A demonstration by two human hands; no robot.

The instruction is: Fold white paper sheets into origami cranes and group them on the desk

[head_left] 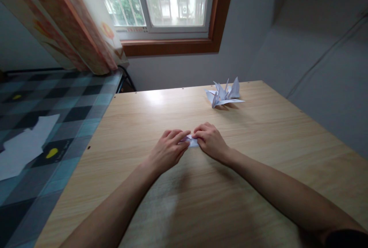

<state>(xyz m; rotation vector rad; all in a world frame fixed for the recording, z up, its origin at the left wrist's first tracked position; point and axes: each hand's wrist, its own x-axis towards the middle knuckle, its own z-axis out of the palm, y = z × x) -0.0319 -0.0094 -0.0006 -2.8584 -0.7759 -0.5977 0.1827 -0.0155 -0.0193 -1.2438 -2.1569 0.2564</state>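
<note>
A small folded piece of white paper (193,143) lies on the wooden table between my two hands, and much of it is hidden under the fingers. My left hand (171,146) grips its left side, thumb near the front edge and fingers across the top. From the right, my right hand (209,140) pinches the other side with curled fingers. The fingertips of both hands are close together over the paper. Beyond them, toward the far right of the table, stand folded white paper cranes (222,94) with pointed wings, bunched together.
The light wooden table (129,125) reaches back toward the wall below a barred window (178,2). At left, a checked cloth surface (77,114) carries loose white paper sheets (25,148). A patterned curtain (71,22) hangs at the upper left. Along the right wall runs a cable (324,51).
</note>
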